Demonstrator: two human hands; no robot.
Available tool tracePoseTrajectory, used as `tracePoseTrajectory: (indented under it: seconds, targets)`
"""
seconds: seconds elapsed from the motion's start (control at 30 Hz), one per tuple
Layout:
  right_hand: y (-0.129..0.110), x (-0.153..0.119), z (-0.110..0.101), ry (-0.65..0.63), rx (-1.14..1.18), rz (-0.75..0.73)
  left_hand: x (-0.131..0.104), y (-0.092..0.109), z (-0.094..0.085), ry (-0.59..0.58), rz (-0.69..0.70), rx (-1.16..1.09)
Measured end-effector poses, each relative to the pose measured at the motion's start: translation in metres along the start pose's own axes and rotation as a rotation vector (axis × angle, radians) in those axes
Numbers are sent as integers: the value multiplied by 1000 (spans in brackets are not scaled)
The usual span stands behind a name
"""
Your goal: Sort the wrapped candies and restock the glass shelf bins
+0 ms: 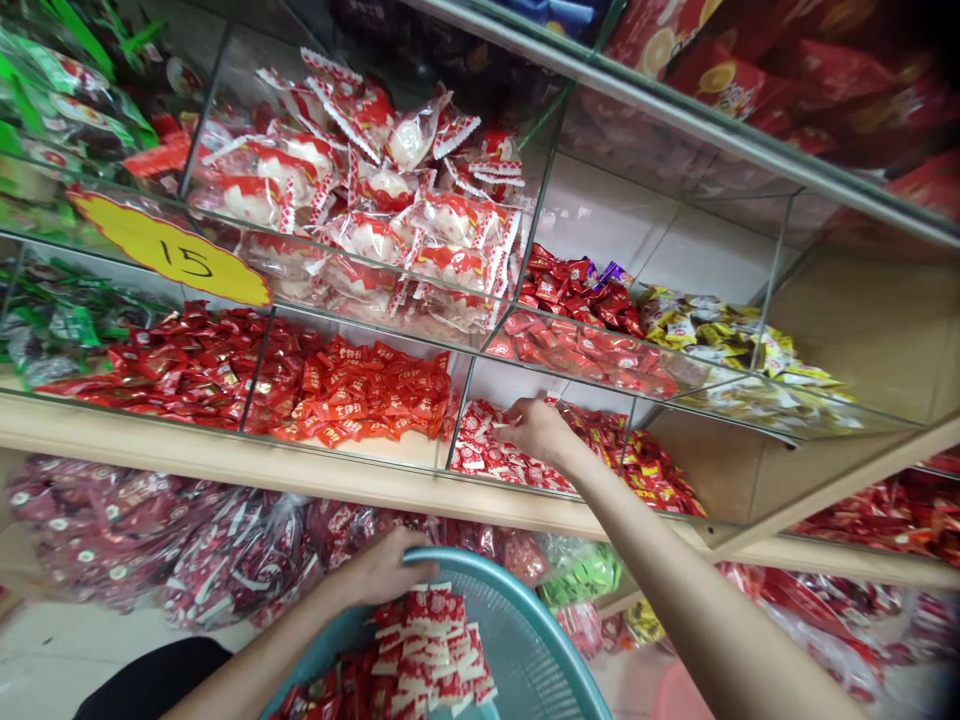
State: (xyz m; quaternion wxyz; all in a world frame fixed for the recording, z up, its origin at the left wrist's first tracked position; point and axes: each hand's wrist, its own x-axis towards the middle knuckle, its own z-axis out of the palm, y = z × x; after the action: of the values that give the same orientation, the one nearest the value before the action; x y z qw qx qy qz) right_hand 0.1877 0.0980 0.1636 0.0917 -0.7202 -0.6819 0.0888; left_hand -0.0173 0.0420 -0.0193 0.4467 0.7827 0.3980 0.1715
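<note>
Gripping the rim of a teal plastic basket (551,640) is my left hand (390,568), its fingers curled over the edge. Red-and-white wrapped candies (435,650) lie in the basket with darker red ones beside them. My right hand (538,430) reaches into a lower shelf compartment, over red-and-white candies (480,445). Its fingers are bent together at the candies; whatever lies between them is too small to make out.
Glass dividers split the wooden shelf (360,490) into compartments. Orange-red candies (367,395) fill one to the left. Above hangs a yellow tag (176,250) marked 15. Bagged candies (232,550) lie beneath the shelf. A pink container (679,692) stands at the bottom right.
</note>
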Motion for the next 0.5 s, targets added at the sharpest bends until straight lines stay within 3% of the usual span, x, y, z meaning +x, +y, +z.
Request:
tracePoseTrajectory:
  seconds: [0.3, 0.5]
  targets:
    - [-42, 6, 19, -52, -198, 74, -3, 1, -2, 0, -16, 10]
    - [-41, 7, 21, -68, -227, 57, -5, -1, -2, -1, -3, -13]
